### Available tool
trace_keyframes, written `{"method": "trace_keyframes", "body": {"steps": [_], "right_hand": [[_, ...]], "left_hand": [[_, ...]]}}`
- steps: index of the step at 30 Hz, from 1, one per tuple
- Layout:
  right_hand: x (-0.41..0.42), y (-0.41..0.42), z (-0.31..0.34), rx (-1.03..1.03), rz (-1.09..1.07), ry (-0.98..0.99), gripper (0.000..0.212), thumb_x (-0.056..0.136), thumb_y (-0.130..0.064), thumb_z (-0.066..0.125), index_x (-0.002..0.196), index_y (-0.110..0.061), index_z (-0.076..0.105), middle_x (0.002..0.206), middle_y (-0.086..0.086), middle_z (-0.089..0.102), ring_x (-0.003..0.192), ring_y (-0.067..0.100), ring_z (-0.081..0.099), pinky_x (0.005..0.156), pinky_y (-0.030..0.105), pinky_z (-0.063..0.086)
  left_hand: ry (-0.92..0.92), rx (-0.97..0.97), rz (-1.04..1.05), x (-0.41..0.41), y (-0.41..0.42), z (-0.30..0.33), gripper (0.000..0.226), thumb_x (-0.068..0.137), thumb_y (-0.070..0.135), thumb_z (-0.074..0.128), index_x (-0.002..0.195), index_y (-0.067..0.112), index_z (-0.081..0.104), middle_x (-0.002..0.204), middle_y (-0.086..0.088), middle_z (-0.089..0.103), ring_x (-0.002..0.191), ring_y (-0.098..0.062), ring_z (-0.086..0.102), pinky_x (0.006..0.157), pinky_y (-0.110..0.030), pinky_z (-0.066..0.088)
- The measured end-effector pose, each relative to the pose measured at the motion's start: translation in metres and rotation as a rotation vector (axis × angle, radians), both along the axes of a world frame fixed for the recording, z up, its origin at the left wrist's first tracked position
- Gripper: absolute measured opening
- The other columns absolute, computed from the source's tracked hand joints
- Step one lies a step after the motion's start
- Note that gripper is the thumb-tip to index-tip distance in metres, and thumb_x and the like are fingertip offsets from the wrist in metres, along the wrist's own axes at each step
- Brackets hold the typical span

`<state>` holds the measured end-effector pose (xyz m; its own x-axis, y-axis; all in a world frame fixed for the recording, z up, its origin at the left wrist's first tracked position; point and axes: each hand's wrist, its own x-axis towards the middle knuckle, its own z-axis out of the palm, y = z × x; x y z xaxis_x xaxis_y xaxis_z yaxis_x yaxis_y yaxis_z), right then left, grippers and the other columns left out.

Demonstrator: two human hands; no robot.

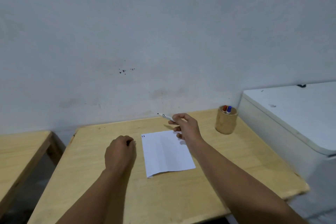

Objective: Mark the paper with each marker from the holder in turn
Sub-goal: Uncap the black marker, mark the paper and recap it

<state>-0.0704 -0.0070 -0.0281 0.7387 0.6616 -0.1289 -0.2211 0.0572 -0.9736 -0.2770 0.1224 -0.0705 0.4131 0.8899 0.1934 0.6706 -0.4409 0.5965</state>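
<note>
A white sheet of paper (167,152) lies on the wooden table (227,160), with small red, blue and black strokes at its top left corner. My right hand (185,126) hovers over the paper's far right corner, shut on an uncapped black marker (165,116) whose tip points left toward the wall. My left hand (121,152) rests as a fist on the table just left of the paper; something dark shows between its fingers, which I cannot identify. A round wooden holder (226,122) at the right rear holds a red and a blue marker (227,109).
A white appliance (291,120) stands against the table's right side. A second wooden table (20,152) sits to the left across a gap. The wall runs close behind the table's far edge.
</note>
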Motion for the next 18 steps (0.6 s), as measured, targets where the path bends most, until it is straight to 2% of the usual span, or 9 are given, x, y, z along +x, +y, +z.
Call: {"method": "trace_keyframes", "body": {"steps": [3, 5, 7, 9, 13, 18], "right_hand": [[0.004, -0.012, 0.001, -0.046, 0.046, -0.009, 0.012, 0.09, -0.006, 0.079, 0.095, -0.015, 0.074, 0.087, 0.009, 0.079, 0.059, 0.015, 0.058, 0.048, 0.023, 0.039], [0.006, -0.017, -0.002, -0.071, 0.065, -0.086, 0.016, 0.089, -0.001, 0.077, 0.1, -0.013, 0.077, 0.084, 0.007, 0.075, 0.059, 0.015, 0.053, 0.044, 0.021, 0.035], [0.004, -0.023, -0.003, -0.076, 0.084, -0.177, 0.02, 0.089, -0.002, 0.079, 0.107, -0.011, 0.081, 0.079, 0.003, 0.07, 0.057, 0.012, 0.05, 0.044, 0.021, 0.034], [0.003, -0.029, -0.002, -0.07, 0.093, -0.252, 0.017, 0.089, -0.008, 0.083, 0.106, -0.01, 0.084, 0.072, -0.006, 0.068, 0.053, 0.004, 0.05, 0.047, 0.019, 0.036], [0.004, -0.038, 0.007, -0.046, 0.083, -0.359, 0.017, 0.09, -0.007, 0.082, 0.107, -0.005, 0.084, 0.059, -0.022, 0.069, 0.05, -0.007, 0.058, 0.05, 0.007, 0.04], [0.011, -0.052, 0.02, -0.004, 0.038, -0.395, 0.017, 0.092, -0.004, 0.081, 0.108, -0.002, 0.083, 0.056, -0.025, 0.068, 0.051, -0.01, 0.06, 0.051, 0.003, 0.041]], "left_hand": [[-0.185, -0.155, 0.053, 0.007, 0.009, 0.009, 0.015, 0.092, 0.016, 0.065, 0.086, 0.02, 0.078, 0.091, 0.0, 0.079, 0.09, -0.026, 0.07, 0.073, -0.032, 0.046], [-0.41, -0.327, 0.069, 0.018, 0.012, 0.026, 0.014, 0.089, 0.016, 0.069, 0.08, 0.02, 0.079, 0.084, 0.001, 0.079, 0.091, -0.024, 0.074, 0.078, -0.035, 0.053], [-0.643, -0.518, 0.062, 0.031, 0.008, 0.047, 0.01, 0.09, 0.018, 0.073, 0.084, 0.014, 0.08, 0.085, -0.003, 0.079, 0.09, -0.022, 0.075, 0.08, -0.036, 0.057], [-0.783, -0.636, 0.035, 0.043, 0.0, 0.067, 0.011, 0.092, 0.02, 0.075, 0.09, 0.009, 0.079, 0.089, -0.006, 0.078, 0.088, -0.019, 0.074, 0.081, -0.034, 0.058], [-0.867, -0.704, -0.029, 0.061, -0.016, 0.093, 0.016, 0.091, 0.019, 0.077, 0.095, 0.003, 0.077, 0.091, -0.008, 0.078, 0.083, -0.017, 0.072, 0.082, -0.033, 0.06], [-0.835, -0.679, -0.109, 0.08, -0.033, 0.104, 0.019, 0.091, 0.018, 0.077, 0.097, -0.001, 0.077, 0.092, -0.013, 0.077, 0.084, -0.021, 0.072, 0.079, -0.032, 0.06]]}}
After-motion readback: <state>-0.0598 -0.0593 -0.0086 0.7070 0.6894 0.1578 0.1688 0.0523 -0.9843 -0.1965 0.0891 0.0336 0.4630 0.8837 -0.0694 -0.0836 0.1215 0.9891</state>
